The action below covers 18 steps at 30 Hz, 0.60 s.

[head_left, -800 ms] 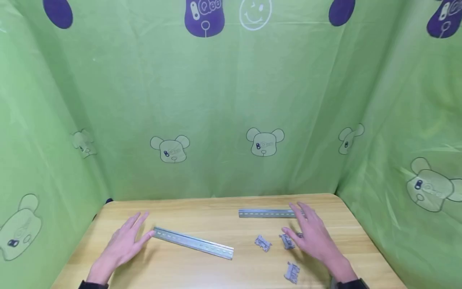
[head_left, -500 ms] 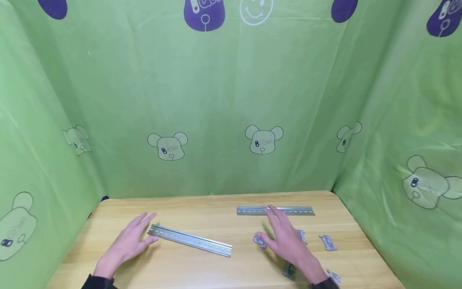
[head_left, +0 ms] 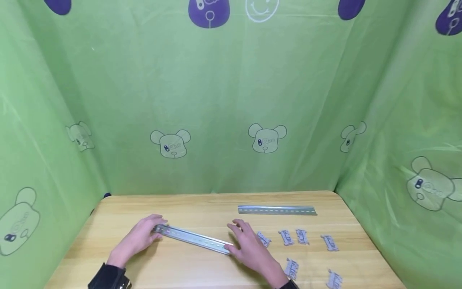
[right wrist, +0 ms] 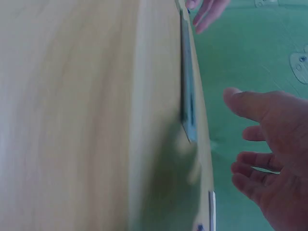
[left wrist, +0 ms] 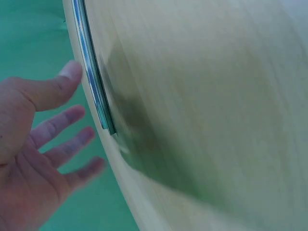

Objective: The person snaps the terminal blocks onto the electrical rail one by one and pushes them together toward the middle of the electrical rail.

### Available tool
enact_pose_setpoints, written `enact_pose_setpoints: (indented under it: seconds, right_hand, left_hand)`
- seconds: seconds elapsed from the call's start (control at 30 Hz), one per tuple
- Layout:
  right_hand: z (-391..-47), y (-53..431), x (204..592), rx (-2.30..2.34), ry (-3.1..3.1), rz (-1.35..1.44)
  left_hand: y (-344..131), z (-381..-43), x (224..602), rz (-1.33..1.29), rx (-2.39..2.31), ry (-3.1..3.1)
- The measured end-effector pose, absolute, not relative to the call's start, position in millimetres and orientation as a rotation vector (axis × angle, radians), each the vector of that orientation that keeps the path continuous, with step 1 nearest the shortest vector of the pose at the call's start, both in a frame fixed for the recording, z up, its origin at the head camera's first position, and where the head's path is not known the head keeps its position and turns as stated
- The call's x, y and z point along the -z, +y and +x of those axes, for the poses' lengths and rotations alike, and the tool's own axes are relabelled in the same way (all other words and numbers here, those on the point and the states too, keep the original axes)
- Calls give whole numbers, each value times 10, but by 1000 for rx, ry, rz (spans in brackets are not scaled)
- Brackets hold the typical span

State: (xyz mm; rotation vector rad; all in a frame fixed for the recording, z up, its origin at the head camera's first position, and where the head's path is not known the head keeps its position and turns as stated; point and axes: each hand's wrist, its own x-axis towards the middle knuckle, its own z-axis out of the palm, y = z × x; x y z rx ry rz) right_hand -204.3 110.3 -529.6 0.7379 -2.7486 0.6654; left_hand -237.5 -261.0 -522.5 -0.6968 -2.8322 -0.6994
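A slotted metal DIN rail [head_left: 191, 237] lies slanted across the left half of the table. Around its left end hovers my left hand [head_left: 140, 236], thumb on the near side and fingers on the far side. In the left wrist view that hand [left wrist: 38, 130] has its fingers spread beside the rail end [left wrist: 94, 72]. My right hand [head_left: 249, 249] overlaps the rail's right end, thumb over it. The right wrist view shows this hand [right wrist: 274, 149] with loosely bent fingers and nothing in them, apart from the rail [right wrist: 187, 91].
A second DIN rail [head_left: 277, 210] lies near the table's back edge. Several small grey terminal-block-like pieces [head_left: 302, 236] are scattered on the right of the wooden table [head_left: 180, 273]; one [head_left: 264, 240] sits right behind my right hand. Green printed cloth [head_left: 216, 100] walls three sides.
My right hand has moved left, from over the grey pieces to the near rail's right end. My left hand has shifted slightly right to its left end. The rail lies about where it was.
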Motion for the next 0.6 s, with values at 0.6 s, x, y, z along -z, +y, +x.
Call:
enact_pose_setpoints:
  seconds: [0.6]
  right_hand:
    - [-2020,743,5321,-571,-2768,888]
  left_hand:
    - [-2517,-2471,5280,-679,718,-2855]
